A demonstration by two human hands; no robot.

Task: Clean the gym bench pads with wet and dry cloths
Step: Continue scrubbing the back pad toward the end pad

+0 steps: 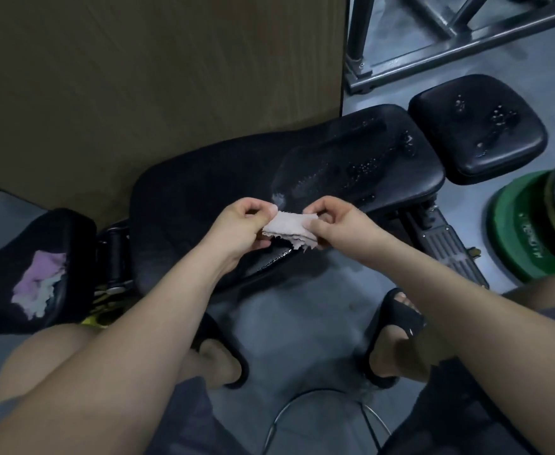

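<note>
The left hand (246, 221) and right hand (332, 221) each pinched an end of the cloth (289, 229) with curled fingers, just above the near edge of the long pad (204, 178); it seemed best to refold it flat, then wipe in overlapping strokes toward the droplets (361, 165); the cloth looked pale, layered and ragged-edged; the seat pad (476, 126) was beaded too.

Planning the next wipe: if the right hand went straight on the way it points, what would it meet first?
Likely the left hand, gripping the other end of the cloth the right hand holds. The wet bench pad lies below and beyond; depth unclear.
</note>
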